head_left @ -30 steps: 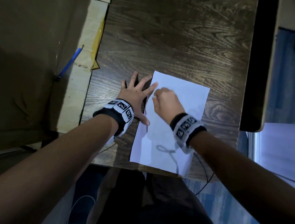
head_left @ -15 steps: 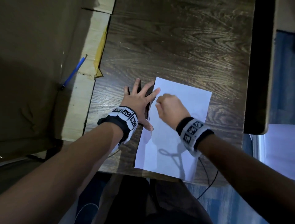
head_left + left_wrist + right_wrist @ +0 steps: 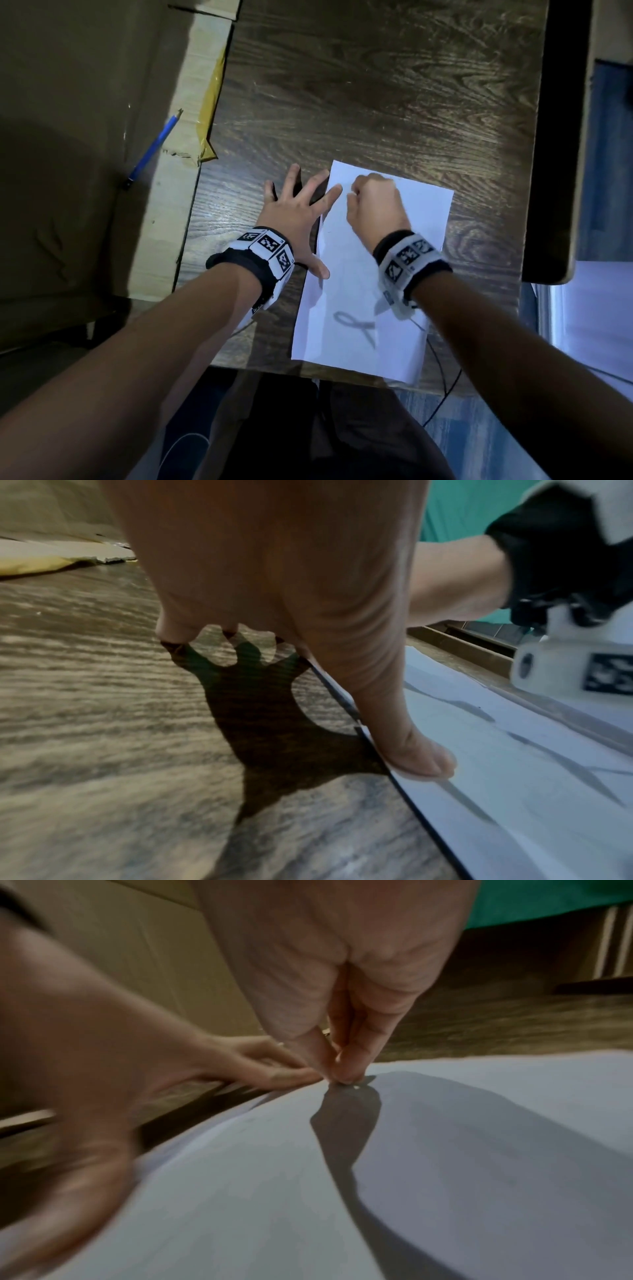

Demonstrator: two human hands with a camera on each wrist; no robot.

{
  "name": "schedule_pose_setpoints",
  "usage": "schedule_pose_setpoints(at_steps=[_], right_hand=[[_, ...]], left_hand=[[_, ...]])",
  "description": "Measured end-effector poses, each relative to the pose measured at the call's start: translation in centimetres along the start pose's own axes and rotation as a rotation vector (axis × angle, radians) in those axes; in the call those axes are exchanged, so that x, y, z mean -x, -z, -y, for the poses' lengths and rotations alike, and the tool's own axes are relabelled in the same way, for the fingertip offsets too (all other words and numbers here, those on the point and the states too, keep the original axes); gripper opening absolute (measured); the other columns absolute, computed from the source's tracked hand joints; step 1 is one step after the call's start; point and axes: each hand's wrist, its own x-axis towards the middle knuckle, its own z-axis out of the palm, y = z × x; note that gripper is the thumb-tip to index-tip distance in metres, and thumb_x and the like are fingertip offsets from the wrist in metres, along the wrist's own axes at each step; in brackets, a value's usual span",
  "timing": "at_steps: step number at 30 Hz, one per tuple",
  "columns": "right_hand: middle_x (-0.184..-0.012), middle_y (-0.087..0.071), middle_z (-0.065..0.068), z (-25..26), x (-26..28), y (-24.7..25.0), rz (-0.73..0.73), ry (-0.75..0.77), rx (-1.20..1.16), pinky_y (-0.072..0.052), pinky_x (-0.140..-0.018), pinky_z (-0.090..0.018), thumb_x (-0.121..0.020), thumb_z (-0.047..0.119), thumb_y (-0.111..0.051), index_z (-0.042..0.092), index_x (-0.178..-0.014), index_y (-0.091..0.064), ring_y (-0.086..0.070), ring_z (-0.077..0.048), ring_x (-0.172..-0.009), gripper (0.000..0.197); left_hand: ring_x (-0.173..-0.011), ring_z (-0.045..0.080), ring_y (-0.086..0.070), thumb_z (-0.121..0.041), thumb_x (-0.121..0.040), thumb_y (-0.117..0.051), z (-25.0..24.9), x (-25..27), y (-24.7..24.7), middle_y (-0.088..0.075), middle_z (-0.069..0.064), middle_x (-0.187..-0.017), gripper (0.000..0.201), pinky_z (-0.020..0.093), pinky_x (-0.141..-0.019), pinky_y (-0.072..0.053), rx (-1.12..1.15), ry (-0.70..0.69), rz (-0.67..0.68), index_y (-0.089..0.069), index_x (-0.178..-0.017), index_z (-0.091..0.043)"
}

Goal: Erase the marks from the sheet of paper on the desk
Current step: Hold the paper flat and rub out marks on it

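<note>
Left hand, fingers spread flat, pins a smooth white rectangular paper sheet on a dark wood-grain desk; right hand pinches fingertips together against it, contents unclear.

A makeshift study corner, likely in a home: a dark wood-grain desk stands against flattened cardboard patched with yellow tape. A blue pencil lies on the cardboard, and a white sheet lies on the desk. Thin cables trail over the desk's near edge above a blue floor.
</note>
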Motion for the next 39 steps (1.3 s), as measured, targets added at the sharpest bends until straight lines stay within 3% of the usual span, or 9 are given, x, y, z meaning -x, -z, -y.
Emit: schedule_pose_setpoints(at_steps=[4,10,15,20,25,29,34,37,39], right_hand=[[-0.090,-0.059,-0.012,0.7,3.9,-0.5,0.177,0.171,-0.024,-0.043,-0.068,-0.033,-0.095,0.014,-0.049,0.006,-0.090,-0.061,-0.060,-0.032,-0.080,0.016],[-0.076,-0.062,-0.013,-2.0,-1.2,1.0,0.015,-0.064,-0.091,-0.055,-0.062,-0.037,-0.089,0.015,-0.048,0.006,-0.075,-0.058,-0.060,-0.033,-0.068,0.019],[-0.085,-0.060,-0.012,-0.8,3.1,0.0,0.175,0.182,-0.073,-0.049,-0.068,-0.037,-0.092,0.015,-0.050,0.006,-0.085,-0.062,-0.058,-0.031,-0.075,0.017],[-0.078,-0.063,-0.015,-1.9,-1.4,0.7,0.000,-0.036,-0.070,-0.051,-0.063,-0.033,-0.089,0.015,-0.048,0.006,-0.079,-0.061,-0.061,-0.034,-0.071,0.018],[-0.084,-0.061,-0.013,0.0,2.2,-0.4,0.098,0.111,-0.111,-0.054,-0.068,-0.041,-0.090,0.016,-0.051,0.006,-0.084,-0.063,-0.059,-0.033,-0.074,0.017],[-0.070,-0.065,-0.017,-2.3,-1.6,1.9,0.041,-0.085,-0.163,-0.058,-0.063,-0.042,-0.084,0.015,-0.049,0.004,-0.074,-0.064,-0.062,-0.034,-0.065,0.022],[-0.068,-0.063,-0.004,-4.1,-1.3,2.3,0.035,-0.204,-0.300,-0.059,-0.060,-0.035,-0.087,0.017,-0.054,0.011,-0.078,-0.066,-0.064,-0.027,-0.061,0.016],[-0.062,-0.058,0.006,-5.3,-0.3,1.8,-0.019,-0.221,-0.338,-0.050,-0.061,-0.023,-0.088,0.019,-0.059,0.012,-0.083,-0.067,-0.053,-0.011,-0.055,0.012],[-0.068,-0.058,0.003,-5.8,0.5,1.6,-0.013,-0.113,-0.325,-0.052,-0.066,-0.029,-0.089,0.019,-0.059,0.010,-0.086,-0.066,-0.053,-0.013,-0.060,0.012]], left_hand=[[-0.149,0.042,0.009,-0.089,-0.037,-0.072,-0.2,0.4,-0.3,0.008,-0.009,-0.163,0.153,0.072,-0.112,-0.014,0.029,0.000,-0.019,0.009,-0.156,-0.037],[-0.149,0.043,0.012,-0.094,-0.036,-0.067,-0.8,0.5,-0.4,0.016,-0.006,-0.163,0.157,0.072,-0.112,-0.012,0.008,0.022,0.007,0.015,-0.156,-0.033],[-0.149,0.042,0.015,-0.092,-0.038,-0.068,-1.0,0.7,-0.6,0.018,-0.006,-0.163,0.156,0.071,-0.113,-0.010,0.032,0.025,0.006,0.016,-0.156,-0.032],[-0.149,0.043,0.012,-0.093,-0.037,-0.068,-1.1,0.7,-0.4,0.019,-0.006,-0.163,0.158,0.070,-0.113,-0.011,0.029,0.029,0.021,0.017,-0.156,-0.032],[-0.149,0.042,0.014,-0.093,-0.038,-0.067,-1.2,0.9,-0.3,0.020,-0.007,-0.163,0.158,0.070,-0.113,-0.012,0.014,0.032,0.021,0.016,-0.156,-0.030],[-0.149,0.042,0.014,-0.091,-0.040,-0.069,-1.4,0.9,-0.2,0.021,-0.004,-0.163,0.157,0.070,-0.113,-0.011,0.018,0.040,0.033,0.016,-0.156,-0.028],[-0.150,0.038,0.010,-0.089,-0.043,-0.069,-2.8,1.4,0.3,0.010,0.008,-0.163,0.156,0.062,-0.116,-0.017,-0.071,0.035,0.004,-0.002,-0.156,-0.006],[-0.151,0.030,0.008,-0.086,-0.061,-0.064,-3.7,0.3,1.3,0.002,0.009,-0.164,0.124,0.057,-0.120,-0.011,0.113,0.023,-0.137,-0.035,-0.145,0.000],[-0.153,0.024,0.004,-0.074,-0.071,-0.068,-4.2,-1.2,1.5,-0.005,0.007,-0.165,0.102,0.050,-0.122,-0.010,0.186,-0.010,-0.213,-0.043,-0.142,-0.005]])
